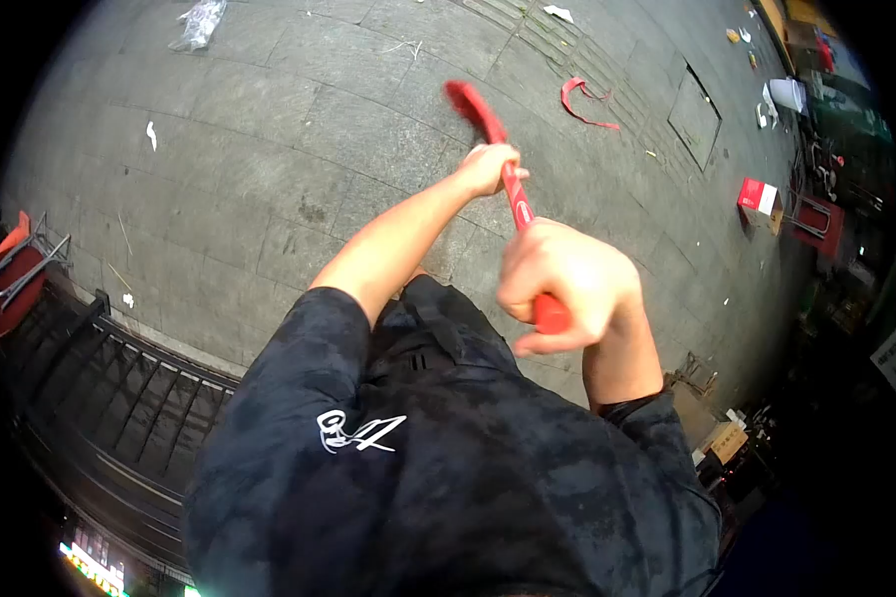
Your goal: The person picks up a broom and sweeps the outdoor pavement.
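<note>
A red long-handled tool (520,204), much like a broom, slants away from my body over the paving. Its red head (476,111) at the far end is blurred, and I cannot make out any bristles. My left hand (490,169) is closed around the shaft partway down, close to the head in this view. Nearer my chest, my right hand (572,284) grips the top of the handle, whose rounded red end pokes out below the fingers. A pale label shows on the shaft between the two hands.
Grey paving slabs carry a red strip (585,103), a clear plastic bag (201,24) and white scraps. On the right are a red-and-white box (760,196) and a white bucket (787,95). Black railing (159,398) and a folded red stool (25,274) stand left.
</note>
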A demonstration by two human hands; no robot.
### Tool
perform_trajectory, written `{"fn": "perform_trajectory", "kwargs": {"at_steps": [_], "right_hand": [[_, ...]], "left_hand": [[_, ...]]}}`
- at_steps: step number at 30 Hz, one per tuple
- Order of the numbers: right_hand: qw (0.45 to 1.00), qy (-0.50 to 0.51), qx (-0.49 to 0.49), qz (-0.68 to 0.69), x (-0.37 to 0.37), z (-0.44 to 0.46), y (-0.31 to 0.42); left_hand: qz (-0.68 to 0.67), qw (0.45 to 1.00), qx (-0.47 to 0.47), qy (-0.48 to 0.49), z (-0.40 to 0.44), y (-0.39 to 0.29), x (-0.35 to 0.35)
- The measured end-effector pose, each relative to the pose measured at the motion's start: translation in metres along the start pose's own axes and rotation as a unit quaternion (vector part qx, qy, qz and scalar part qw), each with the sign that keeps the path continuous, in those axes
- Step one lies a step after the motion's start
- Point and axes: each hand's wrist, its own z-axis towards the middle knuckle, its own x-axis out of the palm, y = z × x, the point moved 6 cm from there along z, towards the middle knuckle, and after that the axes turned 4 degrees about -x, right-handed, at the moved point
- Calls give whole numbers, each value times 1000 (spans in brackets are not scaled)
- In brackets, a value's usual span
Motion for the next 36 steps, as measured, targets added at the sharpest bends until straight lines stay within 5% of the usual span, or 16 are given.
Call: {"fn": "perform_trajectory", "kwargs": {"at_steps": [3, 5, 7, 12, 15, 17, 23, 29, 34, 36], "right_hand": [[997, -7, -13, -73, -1, 2, 15], [993, -42, -99, -43, -7, -1, 61], [982, 25, -183, -43, -12, -7, 106], [944, 71, -311, 80, -34, 32, 146], [922, -39, -343, 174, -33, 95, 112], [940, -118, -262, 185, -10, 161, 94], [969, 84, -176, 152, 133, 393, 15], [967, 192, -132, 105, 234, 586, 12], [966, 206, -157, -3, 222, 682, 83], [971, 160, -176, 31, 201, 709, 107]], "left_hand": [[14, 1000, 16, -22, 39, -32, -26], [18, 992, 112, -48, 49, -77, -61], [31, 990, 124, -61, 37, -102, -88], [86, 995, -46, -20, -64, -76, -197], [105, 979, -159, -74, -168, -27, -281], [94, 957, -249, -119, -256, -2, -344], [74, 830, -441, -334, -544, 116, -461], [135, 823, -390, -390, -688, 227, -546], [-20, 896, -268, -352, -597, 291, -611], [77, 906, -243, -338, -546, 251, -666]]}}
